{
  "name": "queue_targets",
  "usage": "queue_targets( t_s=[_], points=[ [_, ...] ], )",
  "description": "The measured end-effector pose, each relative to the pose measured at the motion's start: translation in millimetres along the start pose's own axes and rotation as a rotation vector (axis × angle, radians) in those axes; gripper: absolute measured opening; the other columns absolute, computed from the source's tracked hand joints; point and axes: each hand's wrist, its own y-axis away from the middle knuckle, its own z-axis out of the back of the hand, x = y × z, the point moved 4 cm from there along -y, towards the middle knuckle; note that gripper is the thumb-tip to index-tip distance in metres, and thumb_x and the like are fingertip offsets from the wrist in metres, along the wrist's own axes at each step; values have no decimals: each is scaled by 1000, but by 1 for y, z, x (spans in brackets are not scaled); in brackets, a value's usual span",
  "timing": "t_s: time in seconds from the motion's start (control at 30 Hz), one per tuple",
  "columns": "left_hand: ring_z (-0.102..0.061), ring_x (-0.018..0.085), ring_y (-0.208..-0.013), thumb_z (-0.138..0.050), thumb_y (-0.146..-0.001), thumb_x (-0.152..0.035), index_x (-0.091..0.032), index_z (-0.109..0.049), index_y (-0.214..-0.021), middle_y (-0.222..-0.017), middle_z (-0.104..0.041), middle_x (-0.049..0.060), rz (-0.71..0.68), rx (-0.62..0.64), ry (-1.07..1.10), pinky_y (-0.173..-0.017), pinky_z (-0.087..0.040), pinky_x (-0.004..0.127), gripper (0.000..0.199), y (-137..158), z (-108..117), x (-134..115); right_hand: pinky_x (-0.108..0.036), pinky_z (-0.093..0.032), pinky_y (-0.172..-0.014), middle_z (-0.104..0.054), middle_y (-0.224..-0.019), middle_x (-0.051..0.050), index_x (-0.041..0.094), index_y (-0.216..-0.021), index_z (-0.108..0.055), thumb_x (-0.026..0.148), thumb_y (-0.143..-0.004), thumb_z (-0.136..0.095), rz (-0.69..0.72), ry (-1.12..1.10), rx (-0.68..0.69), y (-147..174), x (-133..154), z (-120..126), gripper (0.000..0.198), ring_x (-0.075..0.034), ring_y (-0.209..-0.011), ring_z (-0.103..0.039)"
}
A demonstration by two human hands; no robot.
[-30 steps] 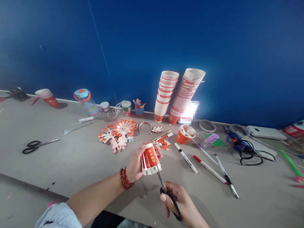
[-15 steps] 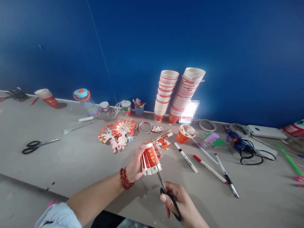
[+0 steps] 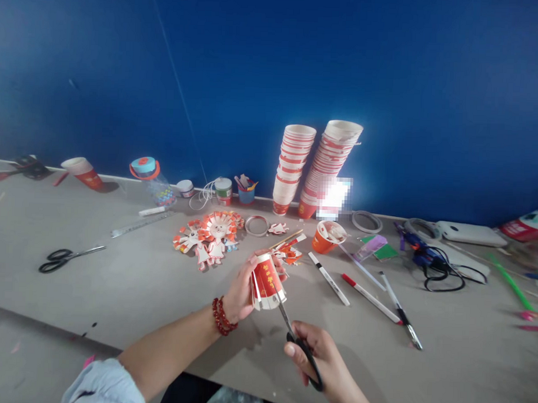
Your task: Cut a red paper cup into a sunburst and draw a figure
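Note:
A red and white paper cup (image 3: 266, 278) with yellow lettering is held by my left hand (image 3: 240, 288), fingers wrapped round its side. Several slits run along the cup wall, leaving strips that spread at the end nearer me. My right hand (image 3: 319, 356) grips black-handled scissors (image 3: 286, 319), whose blades reach the cup's right side; the tips are hard to make out. Just beyond the cup lie red and white paper scraps (image 3: 291, 252). Left of these rest paper figures (image 3: 217, 235) with fringed red and white manes.
Two tall paper cup stacks (image 3: 295, 167) stand against the blue wall. A short cup of scraps (image 3: 327, 236), markers (image 3: 328, 279) and a blue glue gun (image 3: 421, 251) with its cord lie to the right. Another pair of scissors (image 3: 68, 256) and a ruler (image 3: 136, 223) lie left.
My right hand and the scissors have shifted very slightly. The cup has turned a little in my left hand, moving its lettering; the rest looks the same.

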Motion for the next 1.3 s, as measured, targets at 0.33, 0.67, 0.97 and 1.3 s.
queue_targets(
  t_s=[0.33, 0.67, 0.97, 1.3],
  points=[
    [-65, 22, -89, -63, -86, -42, -17, -64, -103, -94, -67, 8, -5, 3, -8, -93, -50, 45, 30, 0, 1, -1, -20, -21, -36, -33, -42, 9, 23, -58, -31, 84, -66, -57, 19, 57, -66, -2, -8, 3, 66, -6, -34, -34],
    [-68, 23, -87, -65, -85, -41, -17, -62, -103, -95, -68, 8, 15, 9, -16, -91, -51, 43, 30, 3, 0, 4, -18, -24, -37, -36, -40, 10, 23, -58, -33, 81, -60, -65, 1, -14, -26, -3, -3, 1, 67, -6, -34, -38],
    [-67, 23, -87, -65, -85, -40, -18, -62, -103, -94, -68, 6, 22, 17, -10, -87, -52, 41, 29, 4, -3, 4, -19, -24, -37, -36, -40, 9, 23, -58, -32, 83, -65, -58, 1, 13, -40, -3, -2, 1, 66, -6, -33, -36],
    [-67, 23, -86, -67, -84, -41, -17, -62, -102, -93, -68, 8, 27, 21, -55, -87, -52, 43, 31, 4, -3, 5, -19, -24, -37, -39, -40, 8, 23, -59, -33, 84, -64, -59, 3, -5, -24, -5, -3, 0, 66, -6, -33, -37]
  ],
)
